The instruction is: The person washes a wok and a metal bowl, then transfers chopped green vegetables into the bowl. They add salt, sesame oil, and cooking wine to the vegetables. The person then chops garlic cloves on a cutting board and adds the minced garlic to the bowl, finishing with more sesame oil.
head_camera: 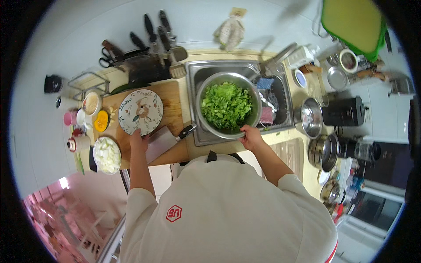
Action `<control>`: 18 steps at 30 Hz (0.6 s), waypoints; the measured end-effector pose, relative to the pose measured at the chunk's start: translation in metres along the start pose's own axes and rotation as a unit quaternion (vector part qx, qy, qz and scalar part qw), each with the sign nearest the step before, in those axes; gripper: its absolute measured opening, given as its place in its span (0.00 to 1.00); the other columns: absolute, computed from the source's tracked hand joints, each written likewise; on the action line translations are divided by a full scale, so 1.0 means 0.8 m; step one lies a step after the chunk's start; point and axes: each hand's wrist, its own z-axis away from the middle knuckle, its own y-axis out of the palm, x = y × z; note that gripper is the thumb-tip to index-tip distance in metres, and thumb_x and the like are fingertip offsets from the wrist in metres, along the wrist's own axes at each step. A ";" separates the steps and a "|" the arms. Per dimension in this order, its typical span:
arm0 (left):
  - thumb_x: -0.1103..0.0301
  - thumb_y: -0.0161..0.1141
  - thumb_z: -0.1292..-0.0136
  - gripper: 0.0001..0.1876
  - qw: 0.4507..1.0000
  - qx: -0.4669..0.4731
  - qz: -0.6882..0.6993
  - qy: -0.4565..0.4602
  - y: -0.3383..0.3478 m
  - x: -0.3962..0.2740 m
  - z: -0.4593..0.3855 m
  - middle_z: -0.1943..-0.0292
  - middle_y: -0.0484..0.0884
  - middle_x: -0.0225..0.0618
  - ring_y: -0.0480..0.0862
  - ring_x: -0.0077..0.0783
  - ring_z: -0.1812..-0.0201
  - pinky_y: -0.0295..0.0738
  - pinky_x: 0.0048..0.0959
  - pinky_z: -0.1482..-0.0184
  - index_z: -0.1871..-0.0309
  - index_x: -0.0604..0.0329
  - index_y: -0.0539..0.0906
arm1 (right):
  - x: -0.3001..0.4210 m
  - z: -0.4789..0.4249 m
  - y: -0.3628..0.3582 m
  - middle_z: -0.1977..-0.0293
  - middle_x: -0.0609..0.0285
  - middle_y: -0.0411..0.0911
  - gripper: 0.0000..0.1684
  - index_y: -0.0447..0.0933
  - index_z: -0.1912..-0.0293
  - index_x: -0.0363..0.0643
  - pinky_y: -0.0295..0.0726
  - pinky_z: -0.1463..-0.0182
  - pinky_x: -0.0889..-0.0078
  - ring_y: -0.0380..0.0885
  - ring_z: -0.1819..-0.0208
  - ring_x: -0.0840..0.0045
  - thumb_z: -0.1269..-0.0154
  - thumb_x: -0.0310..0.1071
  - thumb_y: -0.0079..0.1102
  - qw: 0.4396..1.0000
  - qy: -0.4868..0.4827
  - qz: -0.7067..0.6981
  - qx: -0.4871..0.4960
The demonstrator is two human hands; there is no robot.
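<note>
My left hand (139, 139) grips the near rim of a decorated ceramic plate (141, 111) over the wooden cutting board (171, 98). Beside it a cleaver (162, 143) lies on the board, its black handle pointing toward the sink. My right hand (249, 136) holds the near rim of a stainless steel bowl (199, 108), which is over the left part of the double sink (197, 139). Chopped leafy greens (225, 105) fill much of that bowl. On the left are a bowl of cut white vegetable pieces (107, 155) and a yellow dish (101, 121).
A knife block (144, 67) with knives and spatulas stands behind the board. A faucet (279, 57) rises behind the sink. To the right stand an empty metal bowl (311, 118), a steel pot (324, 153) and a black appliance (343, 111). A cloth (232, 33) hangs on the wall.
</note>
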 end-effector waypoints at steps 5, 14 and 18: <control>0.69 0.51 0.24 0.20 0.988 0.099 -0.106 0.047 -0.027 0.012 -0.069 0.36 0.76 0.47 0.78 0.46 0.37 0.83 0.42 0.42 0.33 0.68 0.70 | -0.011 0.022 -0.069 0.64 0.58 0.74 0.13 0.72 0.52 0.40 0.84 0.74 0.62 0.80 0.67 0.65 0.38 0.24 0.53 0.994 -0.048 -0.095 0.008; 0.66 0.52 0.25 0.25 0.993 0.112 0.025 -0.033 0.007 0.019 -0.082 0.31 0.74 0.45 0.74 0.44 0.31 0.72 0.44 0.30 0.28 0.64 0.68 | -0.021 0.080 -0.157 0.63 0.55 0.74 0.14 0.67 0.49 0.37 0.80 0.76 0.67 0.79 0.69 0.68 0.35 0.24 0.51 0.958 -0.132 -0.244 -0.078; 0.61 0.54 0.27 0.27 0.825 0.198 -0.449 0.281 -0.055 0.002 -0.102 0.34 0.78 0.45 0.77 0.48 0.35 0.73 0.44 0.32 0.30 0.65 0.71 | -0.033 0.143 -0.223 0.64 0.56 0.75 0.12 0.68 0.51 0.37 0.82 0.74 0.66 0.78 0.71 0.69 0.34 0.25 0.52 0.939 -0.150 -0.299 -0.083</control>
